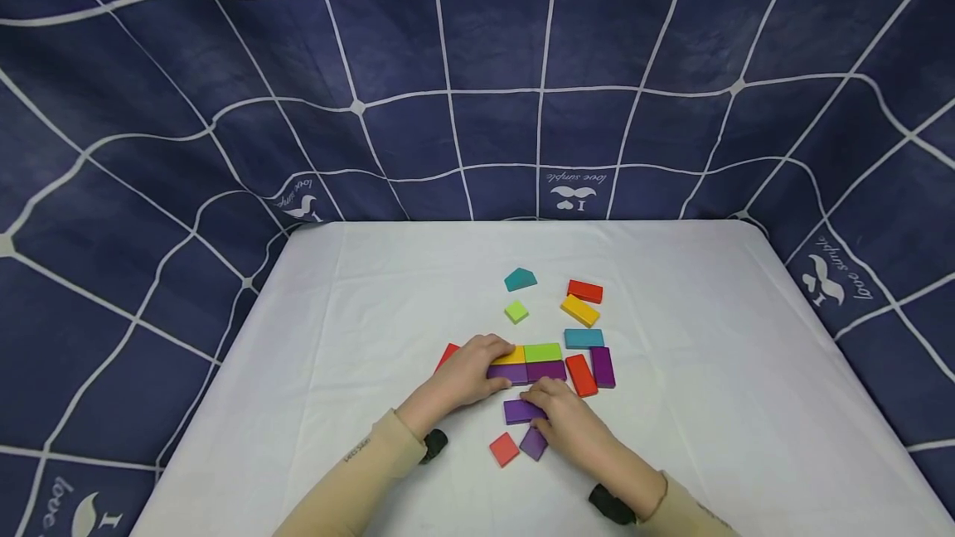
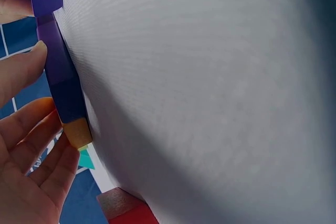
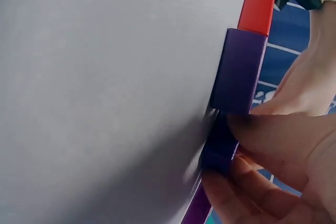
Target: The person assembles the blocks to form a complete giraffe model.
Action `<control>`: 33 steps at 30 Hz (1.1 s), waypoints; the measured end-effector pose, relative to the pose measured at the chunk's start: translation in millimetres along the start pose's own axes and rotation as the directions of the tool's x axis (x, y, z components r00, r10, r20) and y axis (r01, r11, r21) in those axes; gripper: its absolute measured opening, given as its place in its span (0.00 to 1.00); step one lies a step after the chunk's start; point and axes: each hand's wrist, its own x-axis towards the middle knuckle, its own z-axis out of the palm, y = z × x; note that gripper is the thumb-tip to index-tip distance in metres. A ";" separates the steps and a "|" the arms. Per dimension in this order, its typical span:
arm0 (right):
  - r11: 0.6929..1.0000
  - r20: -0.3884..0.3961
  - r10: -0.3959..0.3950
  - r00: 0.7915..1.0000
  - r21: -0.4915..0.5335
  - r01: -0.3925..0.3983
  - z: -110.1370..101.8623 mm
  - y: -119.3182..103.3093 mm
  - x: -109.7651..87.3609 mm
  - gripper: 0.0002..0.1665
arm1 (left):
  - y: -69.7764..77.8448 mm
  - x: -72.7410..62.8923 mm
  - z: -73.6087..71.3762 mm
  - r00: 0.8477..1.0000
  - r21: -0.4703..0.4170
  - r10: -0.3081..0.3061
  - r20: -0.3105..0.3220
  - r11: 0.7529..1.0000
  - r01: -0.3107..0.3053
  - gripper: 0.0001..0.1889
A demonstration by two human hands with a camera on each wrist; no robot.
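In the head view, a yellow block [image 1: 511,357] and a lime green block [image 1: 543,352] lie side by side. Two purple blocks [image 1: 547,370] form a row against their near side. My left hand [image 1: 464,373] holds this group at its left end, thumb by the left purple block [image 2: 62,72] and fingers at the yellow block's end. Just nearer, my right hand [image 1: 570,425] pinches a separate purple block [image 1: 521,411] between thumb and fingers. Below it lie another purple block [image 1: 533,442] and a coral red block [image 1: 504,449].
Right of the group lie a red block [image 1: 581,375], a dark purple block [image 1: 603,367] and a blue block [image 1: 584,339]. Farther back are yellow [image 1: 579,311], red [image 1: 585,291], lime [image 1: 516,312] and teal blocks [image 1: 520,279]. A red block [image 1: 447,355] is partly hidden behind the left hand.
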 end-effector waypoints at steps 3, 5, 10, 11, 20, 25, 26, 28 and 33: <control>0.999 -0.012 0.027 1.000 0.043 -0.027 -4.3 3.0 0.4 0.21 | -0.8 -0.5 0.4 1.000 0.000 0.004 -0.003 1.000 -0.004 0.27; 0.996 -0.023 0.060 0.998 0.063 -0.059 -10.2 8.0 1.5 0.21 | -1.1 -0.7 0.2 1.000 -0.006 0.009 -0.005 1.000 -0.009 0.27; 0.992 -0.028 0.121 0.992 0.040 -0.120 -32.0 29.5 6.3 0.26 | -1.4 -1.1 -0.6 1.000 -0.020 0.018 -0.007 1.000 -0.018 0.28; 0.992 -0.014 0.123 0.992 0.025 -0.123 -35.9 34.6 7.2 0.28 | -1.5 -1.2 -0.8 1.000 -0.021 0.018 -0.007 1.000 -0.019 0.28; 0.995 0.124 0.096 0.988 -0.033 -0.093 -52.0 61.7 7.5 0.36 | -1.8 -2.3 -1.3 1.000 -0.024 0.026 -0.003 0.999 -0.026 0.27; 0.993 0.102 0.106 0.989 -0.059 -0.100 -50.9 61.4 5.8 0.33 | -1.3 -2.4 -2.4 1.000 -0.025 0.022 -0.001 0.999 -0.022 0.27; 0.993 0.100 0.100 0.990 -0.066 -0.094 -50.5 60.7 4.8 0.33 | -1.2 -2.5 -2.6 1.000 -0.024 0.021 -0.001 0.999 -0.021 0.27; 0.994 0.096 0.091 0.991 -0.077 -0.083 -49.5 59.0 2.3 0.33 | -1.0 -2.5 -2.9 1.000 -0.023 0.021 -0.001 1.000 -0.021 0.27; 0.995 0.080 0.034 0.996 -0.093 -0.027 -46.7 54.4 -8.4 0.32 | -0.2 -2.9 -3.5 1.000 -0.023 0.023 0.001 0.999 -0.023 0.27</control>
